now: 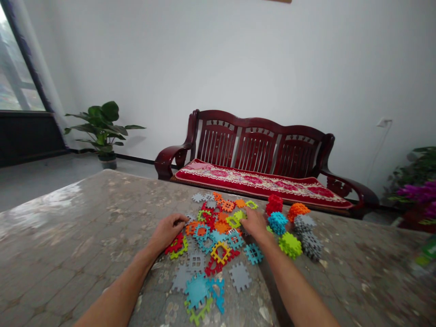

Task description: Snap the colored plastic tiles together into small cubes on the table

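A heap of flat, toothed plastic tiles [211,245] in red, orange, blue, grey, yellow and green lies on the marbled table [85,227]. My left hand [167,230] rests on the heap's left edge, fingers curled down onto an orange tile and a red one. My right hand [255,224] lies on the heap's right side, fingers bent over green and orange tiles. Whether either hand grips a tile is hidden. To the right of my right hand stand several assembled cubes: red [274,204], orange [297,211], blue [278,222], green [290,245] and grey [308,236].
Beyond the table's far edge stands a dark wooden bench [259,145] with a red floral cushion. A potted plant [102,129] sits on the floor at the left by a window. Purple flowers [420,193] are at the right.
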{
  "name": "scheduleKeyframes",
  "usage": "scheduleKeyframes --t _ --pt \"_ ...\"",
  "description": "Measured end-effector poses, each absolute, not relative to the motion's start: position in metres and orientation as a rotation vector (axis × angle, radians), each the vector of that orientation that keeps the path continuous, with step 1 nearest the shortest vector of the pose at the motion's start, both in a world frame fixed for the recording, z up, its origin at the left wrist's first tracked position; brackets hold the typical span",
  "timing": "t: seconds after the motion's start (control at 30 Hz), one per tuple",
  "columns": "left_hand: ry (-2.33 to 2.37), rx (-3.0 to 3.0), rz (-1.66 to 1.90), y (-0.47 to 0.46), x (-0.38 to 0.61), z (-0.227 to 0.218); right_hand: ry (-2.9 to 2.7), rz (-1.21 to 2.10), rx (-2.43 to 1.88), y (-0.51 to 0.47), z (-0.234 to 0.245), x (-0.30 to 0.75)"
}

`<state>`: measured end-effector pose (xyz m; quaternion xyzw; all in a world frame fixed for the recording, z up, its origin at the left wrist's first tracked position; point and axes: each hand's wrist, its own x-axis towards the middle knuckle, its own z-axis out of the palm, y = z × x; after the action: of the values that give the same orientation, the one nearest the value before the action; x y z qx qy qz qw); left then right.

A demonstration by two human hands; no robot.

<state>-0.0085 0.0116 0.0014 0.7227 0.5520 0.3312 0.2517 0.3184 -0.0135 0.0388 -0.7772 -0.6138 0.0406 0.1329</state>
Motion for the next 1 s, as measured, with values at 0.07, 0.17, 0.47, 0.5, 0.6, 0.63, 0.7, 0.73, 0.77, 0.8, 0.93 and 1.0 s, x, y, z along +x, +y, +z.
scheduleKeyframes --t 0.07,0.17,0.47,0.5,0.6,0.63,0.7,0.73,0.77,0.8,0.93,1.0 --pt "1.512 1.966 0.902 0.012 -0.009 0.001 -1.791 0.091 -2.29 -0.013 0.039 0.313" --pt "1.516 1.969 0.903 0.013 -0.009 -0.002 -1.802 0.054 -2.323 -0.012 0.04 0.306" --pt "1.496 1.968 0.916 0.013 -0.01 -0.002 -1.787 -0.031 -2.359 -0.009 0.041 0.295" --pt "1.498 1.963 0.915 0.012 -0.01 -0.001 -1.783 -0.039 -2.357 -0.009 0.041 0.295" --pt "1.51 1.946 0.913 0.011 -0.009 0.001 -1.763 -0.06 -2.345 -0.013 0.045 0.295" --pt "1.513 1.939 0.912 0.011 -0.008 0.001 -1.757 -0.066 -2.34 -0.016 0.047 0.295" --pt "1.514 1.929 0.912 0.012 -0.008 0.001 -1.745 -0.074 -2.317 -0.023 0.052 0.297" --pt "1.513 1.927 0.911 0.012 -0.008 0.0 -1.735 -0.077 -2.298 -0.028 0.055 0.299" --pt "1.51 1.928 0.909 0.012 -0.008 0.0 -1.724 -0.08 -2.274 -0.034 0.058 0.302" --pt "1.507 1.934 0.907 0.013 -0.009 0.0 -1.708 -0.085 -2.248 -0.041 0.061 0.306" --pt "1.495 1.953 0.917 0.013 -0.01 0.0 -1.599 -0.142 -2.208 -0.078 0.066 0.335" --pt "1.492 1.951 0.923 0.013 -0.01 0.0 -1.514 -0.18 -2.237 -0.097 0.066 0.354"
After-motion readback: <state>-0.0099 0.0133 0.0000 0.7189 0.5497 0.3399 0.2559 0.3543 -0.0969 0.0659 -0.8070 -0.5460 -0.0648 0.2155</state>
